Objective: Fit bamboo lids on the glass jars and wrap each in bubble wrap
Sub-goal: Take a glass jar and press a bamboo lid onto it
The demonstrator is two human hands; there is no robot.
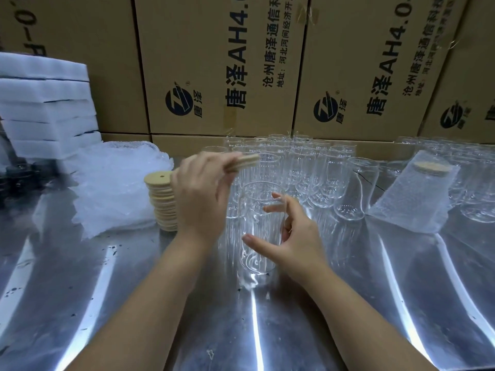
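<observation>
A glass jar (254, 218) is standing upright on the shiny metal table (134, 303), right in the middle. The right hand (297, 236) is cupping it loosely with fingers spread wide apart, not squeezing. The left hand (201, 191) is pinching a bamboo lid (247, 159) up above the jar — it is blurry. A stack of lids (160, 199) is sitting just left of that hand, beside a heap of bubble wrap (115, 183). More empty jars (308, 167) are crowding behind. A wrapped jar (417, 194) is standing at the right — foam sheets (45, 108) and cardboard boxes (222, 62) are piling up at the back.
</observation>
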